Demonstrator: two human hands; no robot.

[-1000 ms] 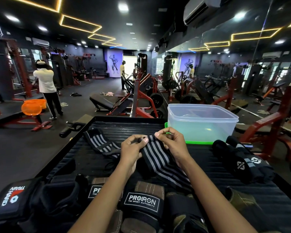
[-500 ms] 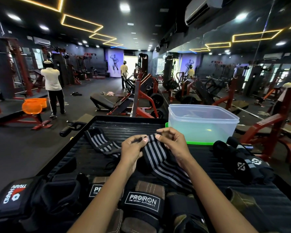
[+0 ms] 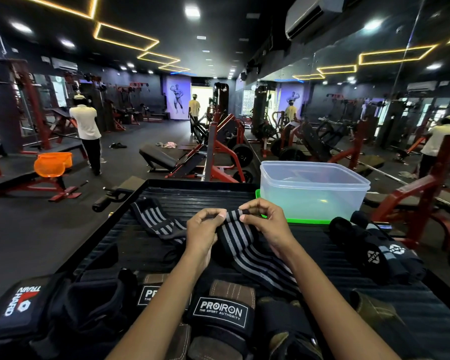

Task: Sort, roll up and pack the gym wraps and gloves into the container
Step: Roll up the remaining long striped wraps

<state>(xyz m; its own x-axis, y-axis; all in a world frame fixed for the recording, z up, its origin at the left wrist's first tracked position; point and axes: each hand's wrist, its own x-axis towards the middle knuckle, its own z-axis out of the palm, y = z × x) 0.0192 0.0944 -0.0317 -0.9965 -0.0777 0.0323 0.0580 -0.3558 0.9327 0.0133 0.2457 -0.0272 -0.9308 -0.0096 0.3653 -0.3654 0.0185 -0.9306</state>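
Both hands pinching one striped wrap by its far end, mid-tray.
Left hand and right hand gripping ribbed elastic; long axis running back toward near right. Second wrap lying left, clear tub beyond, leather gloves nearest.

Black wrap with grey stripes, clear container on green lid, orange tub.

A black ribbed surface carries a clear plastic container on a green lid, two black-and-grey striped wraps, rolled black wraps at right, and black-and-brown PROIRON gloves along the near edge.
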